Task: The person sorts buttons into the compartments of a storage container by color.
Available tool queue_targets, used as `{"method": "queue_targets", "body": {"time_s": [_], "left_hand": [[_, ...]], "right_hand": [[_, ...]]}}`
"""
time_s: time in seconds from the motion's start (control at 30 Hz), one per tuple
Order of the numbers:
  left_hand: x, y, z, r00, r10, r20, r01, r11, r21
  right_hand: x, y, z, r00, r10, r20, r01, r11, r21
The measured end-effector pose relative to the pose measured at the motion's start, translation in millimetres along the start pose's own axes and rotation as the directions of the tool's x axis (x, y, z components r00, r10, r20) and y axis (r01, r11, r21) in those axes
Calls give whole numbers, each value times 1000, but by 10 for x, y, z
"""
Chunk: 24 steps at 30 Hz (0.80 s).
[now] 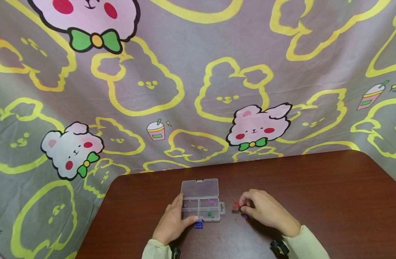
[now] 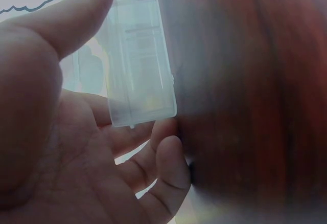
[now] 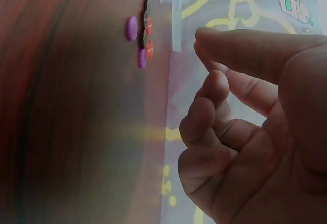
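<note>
A clear plastic compartment box (image 1: 219,216) stands on the table with its lid (image 1: 199,189) raised at the back. My left hand (image 1: 172,221) grips its left side, thumb along the front edge; the left wrist view shows the fingers curled by its end. A purple ring (image 1: 212,202) and green pieces (image 1: 209,213) lie in right-hand compartments. By the thumb, at the front, is a small blue piece (image 1: 199,225). My right hand (image 1: 265,208) hovers beside small red pieces (image 1: 236,205) and dark pieces (image 1: 235,212), thumb and forefinger near them; no held piece shows.
Purple pieces (image 3: 132,28) lie near the red and dark ones on the brown table (image 1: 314,187). A clasp flap (image 1: 222,208) sticks out from the box's right side. Behind the table hangs a patterned cloth (image 1: 191,90).
</note>
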<state>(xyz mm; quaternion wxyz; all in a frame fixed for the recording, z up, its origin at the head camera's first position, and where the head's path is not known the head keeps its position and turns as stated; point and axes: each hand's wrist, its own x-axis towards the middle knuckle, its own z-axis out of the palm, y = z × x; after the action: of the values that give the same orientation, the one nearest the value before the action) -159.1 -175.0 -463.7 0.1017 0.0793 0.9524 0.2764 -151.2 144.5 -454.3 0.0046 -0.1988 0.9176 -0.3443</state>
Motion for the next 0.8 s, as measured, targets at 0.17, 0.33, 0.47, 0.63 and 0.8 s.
{"method": "queue_targets", "body": {"time_s": [0.17,0.33,0.47,0.63,0.8], "left_hand": [[-4,4,-4,1000,1,-4,-1,1000,6],[-4,3,-1,1000,2,0,-2,1000,1],[-1,-3,4,1000,5,0,-5,1000,1],[6,-9,10,1000,6,-2,-6,1000,1],[4,-13,13,1000,12,-6,-12,1000,6]], "right_hand": [[-12,65,6,998,-16,59,14,999,45],[-16,121,28,991,-38,131,22,992,122],[-17,154,48,984,-37,175,8,986,164],[-25,182,48,982,-49,182,17,984,178],[-26,198,51,983,-51,176,16,981,195]]}}
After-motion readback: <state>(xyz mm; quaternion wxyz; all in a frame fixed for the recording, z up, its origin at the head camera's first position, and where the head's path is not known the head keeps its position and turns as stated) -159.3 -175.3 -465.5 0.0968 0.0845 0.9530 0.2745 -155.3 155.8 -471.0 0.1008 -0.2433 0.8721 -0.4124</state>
